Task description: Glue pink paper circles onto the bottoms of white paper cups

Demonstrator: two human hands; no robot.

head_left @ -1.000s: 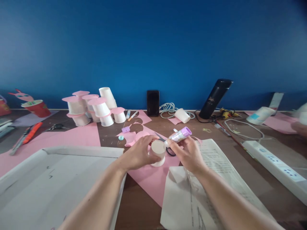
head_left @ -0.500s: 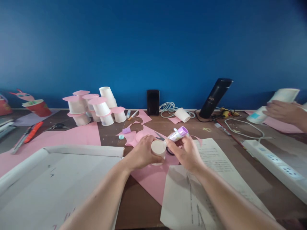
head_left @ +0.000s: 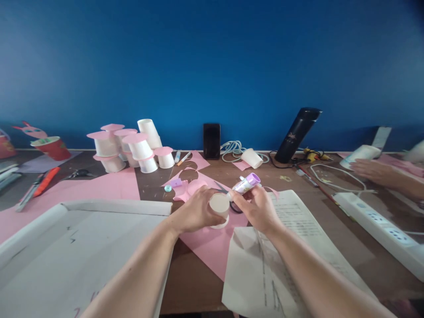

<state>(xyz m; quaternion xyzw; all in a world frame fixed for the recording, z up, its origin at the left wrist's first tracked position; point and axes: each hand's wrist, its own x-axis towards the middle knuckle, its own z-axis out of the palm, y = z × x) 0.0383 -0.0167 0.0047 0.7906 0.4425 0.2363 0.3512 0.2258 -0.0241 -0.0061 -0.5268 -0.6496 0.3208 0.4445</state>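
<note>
My left hand [head_left: 195,210] is closed round a white paper cup [head_left: 219,206], which stands bottom up over pink paper [head_left: 208,251]. In my right hand [head_left: 260,207] is a purple and white glue stick [head_left: 245,183], its lower tip pointing at the cup's edge. Scissors [head_left: 221,187] lie behind the cup, partly hidden by it and my hands. Close by on the left are a small purple cap [head_left: 176,182], a light-blue ring-shaped piece [head_left: 168,188] and cut pink scraps [head_left: 180,191].
Stacked paper cups with pink discs [head_left: 132,148] stand at the back left. A phone [head_left: 211,141] and a black bottle [head_left: 298,134] lean at the wall. Right are a power strip [head_left: 377,221] and another person's hand [head_left: 374,171] near a cup [head_left: 361,155]. Printed sheets [head_left: 291,212] lie below my right arm.
My hands, the cup and the glue stick stay almost in place. At the right, the other person's hand has moved lower and left, and the cup there is now tipped down.
</note>
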